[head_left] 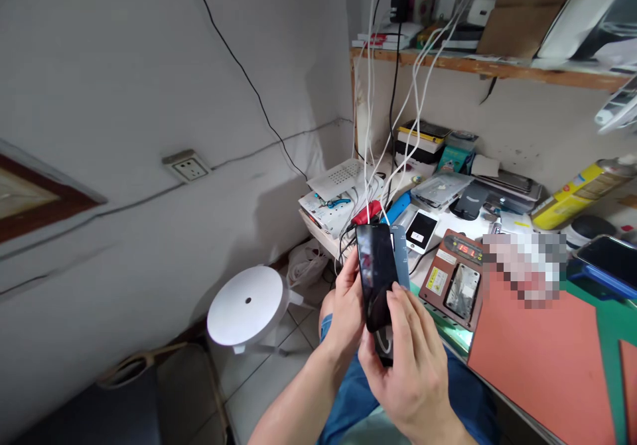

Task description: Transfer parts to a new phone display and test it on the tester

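Note:
A black smartphone (pixel 377 266) with a dark, reflective screen is held upright over my lap, near the desk's left end. My left hand (pixel 350 302) is closed around its left side. At the lower right of the phone, my right hand (pixel 413 359) has its fingertips on the screen's edge and its thumb by the bottom end. White cables (pixel 369 166) hang down to behind the phone's top. A grey-blue flat panel (pixel 401 253) shows behind its right edge. Part of a white loop (pixel 384 340) appears between the hands; what it belongs to is hidden.
On the desk are a white-framed phone (pixel 422 228), a brown heating plate with red digits (pixel 455 276), an orange mat (pixel 542 359) and a yellow spray can (pixel 582 193). A wooden shelf (pixel 497 67) runs above. A white round stool (pixel 246 309) stands at the left.

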The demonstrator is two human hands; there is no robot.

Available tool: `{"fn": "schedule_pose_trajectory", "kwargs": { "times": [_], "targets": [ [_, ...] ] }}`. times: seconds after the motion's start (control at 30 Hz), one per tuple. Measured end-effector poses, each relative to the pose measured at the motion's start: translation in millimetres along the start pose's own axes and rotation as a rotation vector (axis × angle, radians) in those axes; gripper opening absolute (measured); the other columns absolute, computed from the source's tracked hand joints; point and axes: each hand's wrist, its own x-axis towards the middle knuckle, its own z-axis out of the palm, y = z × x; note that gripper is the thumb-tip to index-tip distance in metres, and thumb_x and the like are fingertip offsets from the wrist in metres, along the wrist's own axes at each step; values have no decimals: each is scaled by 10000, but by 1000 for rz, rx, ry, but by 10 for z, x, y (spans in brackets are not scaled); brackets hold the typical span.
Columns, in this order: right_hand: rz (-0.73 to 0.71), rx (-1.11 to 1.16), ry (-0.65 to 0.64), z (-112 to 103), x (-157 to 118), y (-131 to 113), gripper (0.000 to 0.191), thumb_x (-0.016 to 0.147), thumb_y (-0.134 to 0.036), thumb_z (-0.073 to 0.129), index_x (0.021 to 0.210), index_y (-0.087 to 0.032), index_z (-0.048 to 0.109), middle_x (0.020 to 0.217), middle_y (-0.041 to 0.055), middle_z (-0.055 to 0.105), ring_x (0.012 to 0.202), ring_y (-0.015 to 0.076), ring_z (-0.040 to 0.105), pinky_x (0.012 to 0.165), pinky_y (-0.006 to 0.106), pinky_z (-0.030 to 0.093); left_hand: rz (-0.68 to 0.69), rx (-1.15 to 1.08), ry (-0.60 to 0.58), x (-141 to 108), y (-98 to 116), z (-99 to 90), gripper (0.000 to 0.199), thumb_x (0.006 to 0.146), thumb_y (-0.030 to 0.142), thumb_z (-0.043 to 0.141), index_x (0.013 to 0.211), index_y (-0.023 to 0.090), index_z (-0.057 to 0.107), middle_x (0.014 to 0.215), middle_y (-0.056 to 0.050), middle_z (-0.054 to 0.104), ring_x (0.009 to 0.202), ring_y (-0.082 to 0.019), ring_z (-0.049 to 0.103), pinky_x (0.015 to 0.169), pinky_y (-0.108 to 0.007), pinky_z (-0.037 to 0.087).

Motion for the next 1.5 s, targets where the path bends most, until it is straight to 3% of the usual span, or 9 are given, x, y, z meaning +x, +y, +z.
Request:
{"fn": "schedule_pose_trajectory", "kwargs": {
  "times": [0.2,0.37,0.57,0.7,0.9,1.0,1.17,1.33,1.5],
  "targets": [
    [12,35,52,-61,-18,69,647,984,-201,674,1596,-76,508,1293,213,765,1159,342,780,913,448,695,53,-10,-88,-32,-19,33,737,883,316,867,1563,394,594,1383,-15,764,1060,-163,757,905,-221,580],
    [47,7,90,-125,-40,170,613,1003,-113,637,1604,-103,517,1186,176,805,990,291,821,807,372,701,65,-28,-4,-31,-41,46,766,915,226,826,1591,449,542,1630,14,600,1375,-191,658,1058,-219,536],
    [142,-51,136,-162,12,225,463,1029,-137,652,1492,-139,640,1058,145,843,846,268,841,765,331,689,-114,-192,20,-7,-75,58,685,901,253,835,1538,382,621,1457,-14,743,1376,-253,676,1143,-353,541],
    [418,90,82,-194,31,242,331,1058,-293,659,1342,-145,743,903,98,850,648,215,808,625,268,652,-213,-261,-36,-1,-25,85,551,939,403,786,1467,279,692,1344,-73,797,1280,-309,734,1092,-422,584],
    [869,505,-25,-232,91,276,481,984,-539,731,1267,-152,777,759,52,793,597,184,738,563,250,627,-423,-408,-173,44,44,20,540,941,635,714,1288,227,782,1176,-110,840,1170,-375,779,1054,-512,603],
    [989,640,-47,-213,145,290,540,943,-566,777,1293,-155,761,666,1,696,549,149,638,507,235,559,-498,-428,-197,92,57,-32,626,930,728,673,1276,217,781,1129,-132,843,1129,-387,791,1030,-539,610],
    [1076,749,-125,-145,210,332,601,892,-610,817,1291,-166,746,616,-53,562,533,128,537,468,225,482,-421,-467,-169,142,114,-50,574,960,694,659,1273,226,775,1137,-122,840,1090,-360,803,1028,-524,612],
    [944,487,-145,-162,277,392,626,917,-645,767,1302,-155,720,679,-9,651,535,153,585,489,262,509,-439,-478,-164,174,145,-87,576,933,695,696,1241,216,785,1131,-128,840,1109,-376,797,1042,-544,603],
    [339,94,-74,-266,565,375,268,1030,-434,699,1088,-183,773,860,56,756,670,162,699,627,274,565,-368,-499,-149,160,175,-46,617,943,677,700,1377,239,732,1194,-110,833,1139,-367,785,1053,-531,598]
  ]
}}
